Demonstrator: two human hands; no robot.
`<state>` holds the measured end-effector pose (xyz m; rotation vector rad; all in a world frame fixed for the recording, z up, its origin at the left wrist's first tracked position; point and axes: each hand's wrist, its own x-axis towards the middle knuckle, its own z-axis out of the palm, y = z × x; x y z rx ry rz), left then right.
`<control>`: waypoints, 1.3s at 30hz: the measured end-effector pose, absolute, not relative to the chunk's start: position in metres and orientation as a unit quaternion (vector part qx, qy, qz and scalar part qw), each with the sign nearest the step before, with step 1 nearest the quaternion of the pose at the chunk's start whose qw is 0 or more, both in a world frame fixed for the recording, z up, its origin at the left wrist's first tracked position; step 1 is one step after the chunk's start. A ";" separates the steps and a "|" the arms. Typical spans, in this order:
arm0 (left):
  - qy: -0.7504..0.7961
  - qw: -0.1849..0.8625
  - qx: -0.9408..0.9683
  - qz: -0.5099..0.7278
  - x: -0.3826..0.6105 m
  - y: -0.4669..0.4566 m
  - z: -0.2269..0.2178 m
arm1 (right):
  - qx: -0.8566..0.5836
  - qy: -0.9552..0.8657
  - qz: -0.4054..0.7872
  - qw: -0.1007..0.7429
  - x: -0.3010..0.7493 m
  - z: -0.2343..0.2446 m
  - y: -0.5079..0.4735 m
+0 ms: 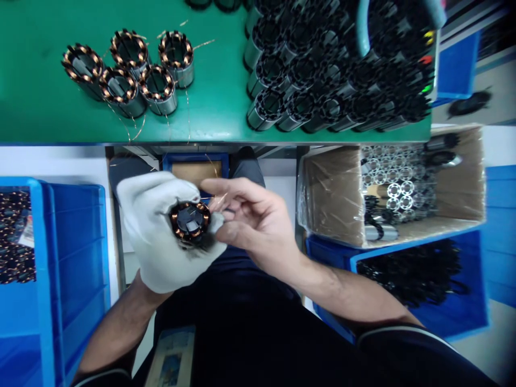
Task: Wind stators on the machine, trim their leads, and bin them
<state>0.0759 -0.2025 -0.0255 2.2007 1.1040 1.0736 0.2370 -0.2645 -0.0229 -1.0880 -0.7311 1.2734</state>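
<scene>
Wearing dark clothing (250,328) nearest the camera. Cupping one copper-wound core (190,221) in the gloved left hand (155,236), just beyond, over the lap; wrapping white fabric round the body, presumably for steadiness, and leaving the copper rim bare, presumably for access. Facing the open end up toward the camera; running the long axis back into the palm, exact tilt not showing with the body mostly hidden. Holding the bare right hand (262,220) just beside the core's right side, curling fingers, parting thumb from forefinger near thin wire ends (221,201); not telling from this view whether pinching any. Counting five further copper-wound cores (121,91) on the far green table (217,107) at left, probably grouped apart from packed rows of black-ended cores (300,110) at right to prevent mixing. Listing also, likely placed for easy reach: at right, a plastic-lined carton (330,199) containing metal rings (400,196) and, nearer, a blue bin (479,290) containing black parts (415,274).
</scene>
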 end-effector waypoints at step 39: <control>0.284 0.410 0.830 0.251 0.051 -0.210 -0.014 | -0.458 -0.457 0.711 0.274 0.340 -0.001 -0.250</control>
